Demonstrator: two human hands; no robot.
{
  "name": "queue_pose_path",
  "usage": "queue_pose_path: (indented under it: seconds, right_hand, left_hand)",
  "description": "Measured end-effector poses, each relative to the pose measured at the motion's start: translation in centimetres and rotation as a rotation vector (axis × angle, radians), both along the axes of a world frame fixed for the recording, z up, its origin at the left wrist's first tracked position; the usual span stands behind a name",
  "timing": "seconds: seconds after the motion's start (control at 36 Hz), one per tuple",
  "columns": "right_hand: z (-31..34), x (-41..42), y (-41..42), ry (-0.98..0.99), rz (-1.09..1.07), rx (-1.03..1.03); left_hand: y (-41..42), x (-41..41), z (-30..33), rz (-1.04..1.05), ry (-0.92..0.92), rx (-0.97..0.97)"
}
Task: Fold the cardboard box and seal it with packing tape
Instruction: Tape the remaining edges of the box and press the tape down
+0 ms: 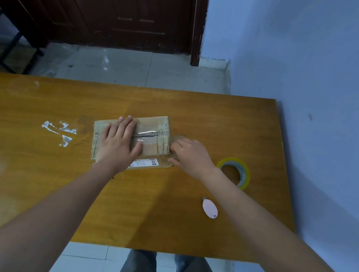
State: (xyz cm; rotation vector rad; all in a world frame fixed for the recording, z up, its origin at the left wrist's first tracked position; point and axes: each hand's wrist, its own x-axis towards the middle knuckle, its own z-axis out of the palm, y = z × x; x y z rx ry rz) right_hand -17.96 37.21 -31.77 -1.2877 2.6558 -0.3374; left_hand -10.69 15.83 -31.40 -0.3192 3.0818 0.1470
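Two bare hands are on a flat brown cardboard box [152, 131] that lies near the middle of the shiny orange-brown wooden tabletop [37, 188]. The left hand [118, 143] lies flat on top of the box with its fingers straight and spread a little, pressing down on the left half. The right hand [190, 156] is at the right end of the box. Its fingers bend down against the side of the box, and I cannot tell if they pinch anything there. A strip of clear shiny tape [148, 135] runs along the middle seam on top of the box. A white paper label [144, 163] shows on the near side of the box.

A round roll of packing tape with a yellow edge [236, 172] lies flat on the tabletop just to the right of the right wrist. A small pink oval cutter [210, 208] lies nearer to the person, under the right arm. Some torn white bits of stuck tape [60, 132] are on the tabletop to the left of the box, apart from it. Past the tabletop there is a pale tiled floor [126, 67], a dark brown wooden door [120, 9] and a blue wall [313, 61].
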Motion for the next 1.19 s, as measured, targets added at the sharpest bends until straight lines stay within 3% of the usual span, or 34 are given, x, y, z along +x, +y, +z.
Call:
queue_pose_path:
  seconds: [0.44, 0.72, 1.03, 1.19]
  right_hand:
    - [1.1, -2.0, -0.5, 0.022, 0.18, 0.178]
    - [0.6, -2.7, -0.9, 0.138, 0.217, 0.259]
    - [1.0, -4.7, -1.9, 0.025, 0.203, 0.368]
    - [1.0, -6.3, -3.0, -0.088, 0.187, 0.313]
  left_hand:
    - [-0.3, 0.0, -0.3, -0.005, 0.01, 0.001]
    - [-0.6, -0.2, -0.6, -0.003, 0.0, 0.008]
    - [-0.6, -0.2, -0.7, -0.007, 0.0, -0.004]
    - [-0.7, -0.4, -0.9, 0.003, 0.007, 0.019]
